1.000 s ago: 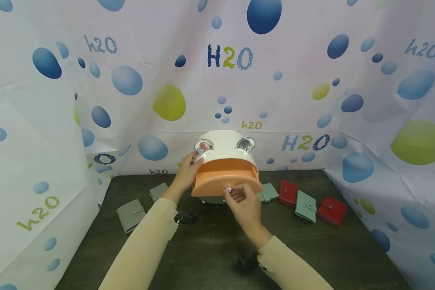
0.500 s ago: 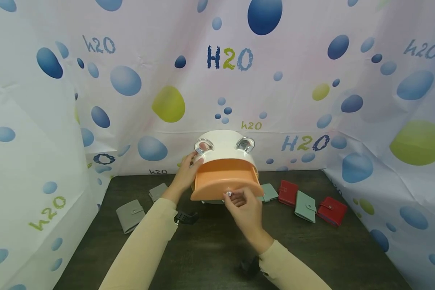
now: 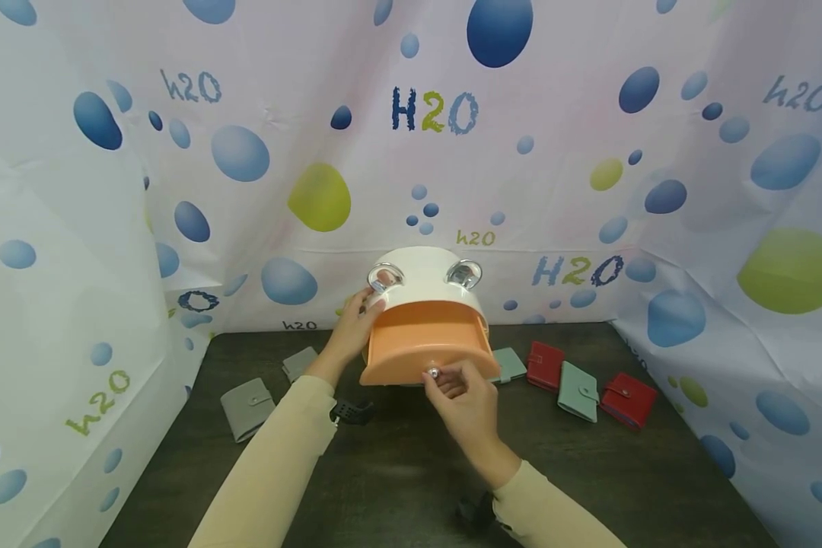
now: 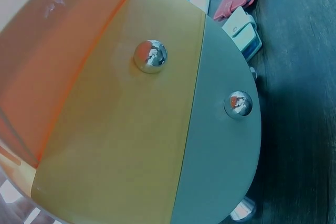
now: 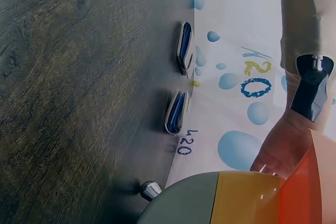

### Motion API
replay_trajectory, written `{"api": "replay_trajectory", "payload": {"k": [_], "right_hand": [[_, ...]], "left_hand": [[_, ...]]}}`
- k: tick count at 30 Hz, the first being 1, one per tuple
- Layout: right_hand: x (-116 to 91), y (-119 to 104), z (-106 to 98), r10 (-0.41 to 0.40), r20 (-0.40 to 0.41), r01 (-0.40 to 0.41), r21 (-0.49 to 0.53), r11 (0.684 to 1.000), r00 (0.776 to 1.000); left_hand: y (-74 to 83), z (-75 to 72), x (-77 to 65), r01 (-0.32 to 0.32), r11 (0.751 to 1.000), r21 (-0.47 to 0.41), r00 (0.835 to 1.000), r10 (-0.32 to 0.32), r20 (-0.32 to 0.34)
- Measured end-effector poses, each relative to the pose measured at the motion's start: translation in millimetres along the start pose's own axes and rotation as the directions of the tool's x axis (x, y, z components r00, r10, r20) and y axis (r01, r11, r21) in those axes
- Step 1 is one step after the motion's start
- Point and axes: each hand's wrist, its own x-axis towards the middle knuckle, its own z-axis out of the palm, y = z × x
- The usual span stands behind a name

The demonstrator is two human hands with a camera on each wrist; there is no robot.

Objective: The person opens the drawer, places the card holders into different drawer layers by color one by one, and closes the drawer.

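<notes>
Drawer, orange (image 3: 397, 370), stands out of the white housing (image 3: 421, 266), near the back of the worktop (image 3: 397, 472). Right hand (image 3: 467, 403) pinches its knob (image 3: 434, 373) between thumb and fingertips, per the head view; the left wrist view shows the knob bare, so can't confirm how firm that grip is. Left hand (image 3: 348, 335) isn't wrapped round anything: fingers spread against the housing's left side, bracing it.

Sound setup, I'd say. Move the knob straight along the slide, light force, and match it with the left so nothing skates or tips. If the front sags, lift slightly at the knob. Green lower drawer (image 4: 218, 129) sits directly below, looks closed; keep knuckles off it.

Further out: two grey wallets (image 3: 246, 409) left; two red wallets (image 3: 628, 399) and two green wallets (image 3: 578, 390) right, nearest green one just beside the housing.
</notes>
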Motion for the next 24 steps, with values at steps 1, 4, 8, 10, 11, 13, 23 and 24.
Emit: {"api": "replay_trajectory", "payload": {"k": [1,4,8,10,11,13,23,24], "right_hand": [[-0.3,-0.4,-0.4,-0.004,0.0,0.004,0.001,1.0,1.0],[-1.3,-1.2,-1.6,-0.021,0.0,0.021,0.002,1.0,1.0],[-1.9,-1.1,-3.0,-0.039,-0.004,0.039,0.0,0.999,0.999],[-2.3,-0.5,-3.5,-0.045,-0.003,0.045,-0.001,0.999,0.999],[-2.6,-0.2,-3.7,-0.047,-0.004,0.047,0.0,0.999,0.999],[-3.3,0.4,-4.1,-0.048,-0.002,0.048,0.002,0.999,0.999],[-5.7,0.6,-4.3,-0.033,0.01,0.033,-0.004,0.999,0.999],[-5.9,0.5,-4.3,-0.032,0.011,0.032,-0.006,0.999,0.999]], "left_hand": [[-0.2,0.0,0.0,0.001,1.0,0.002,1.0,-0.001,0.0],[0.1,0.3,0.0,0.001,1.0,0.006,1.0,-0.001,0.001],[0.5,0.6,0.2,-0.003,1.0,0.011,1.0,0.003,-0.002],[0.3,0.8,0.7,-0.002,1.0,0.012,1.0,0.002,-0.006],[0.0,0.7,0.8,-0.001,1.0,0.011,1.0,0.001,-0.007],[-0.3,0.7,1.0,0.001,1.0,0.01,1.0,-0.001,-0.007],[0.2,0.0,-0.1,0.002,1.0,0.018,1.0,-0.002,-0.008],[0.3,-0.2,-0.2,0.002,1.0,0.018,1.0,-0.002,-0.009]]}}
